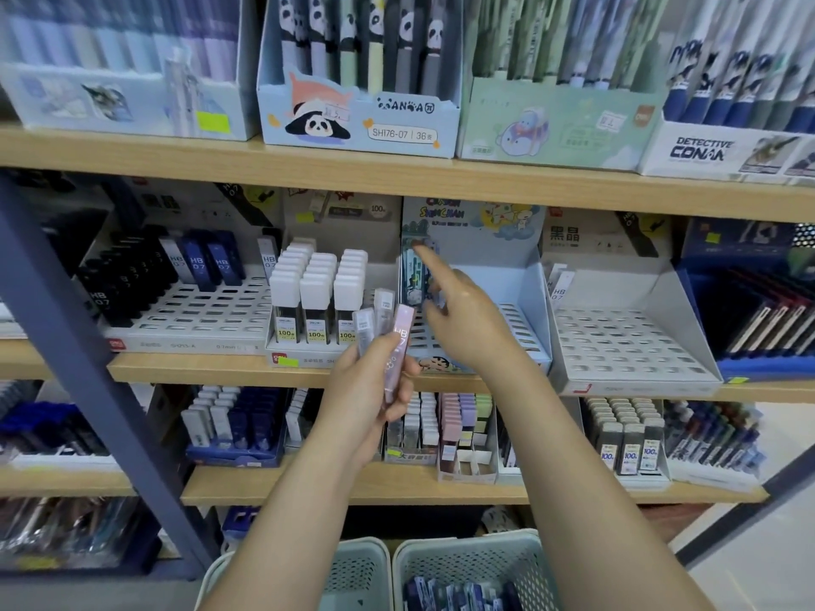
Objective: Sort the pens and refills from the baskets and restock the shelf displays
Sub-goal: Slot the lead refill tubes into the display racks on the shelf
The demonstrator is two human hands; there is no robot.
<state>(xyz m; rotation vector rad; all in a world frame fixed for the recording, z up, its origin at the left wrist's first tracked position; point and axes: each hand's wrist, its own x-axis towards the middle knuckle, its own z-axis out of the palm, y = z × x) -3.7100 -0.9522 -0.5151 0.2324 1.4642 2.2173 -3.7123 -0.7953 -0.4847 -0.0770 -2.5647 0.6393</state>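
My left hand (pixel 368 390) grips a small fan of lead refill cases, a pink HB case (pixel 399 350) in front and two clear ones (pixel 372 319) behind it. It is raised in front of the middle shelf. My right hand (pixel 463 315) reaches into the cartoon display tray (pixel 525 293), its forefinger stretched out and touching the blue refill cases (pixel 412 271) standing in the tray's left rows. Whether the other fingers hold anything I cannot tell. Two pale green baskets sit at the bottom; the right basket (pixel 472 562) holds several dark blue packs.
A white-capped refill display (pixel 317 297) stands left of the cartoon tray, a nearly bare grey tray (pixel 626 346) to its right. Boxes of pens (pixel 361 68) fill the upper shelf. A grey diagonal frame post (pixel 88 368) crosses at left. The left basket (pixel 353 571) sits beside the right one.
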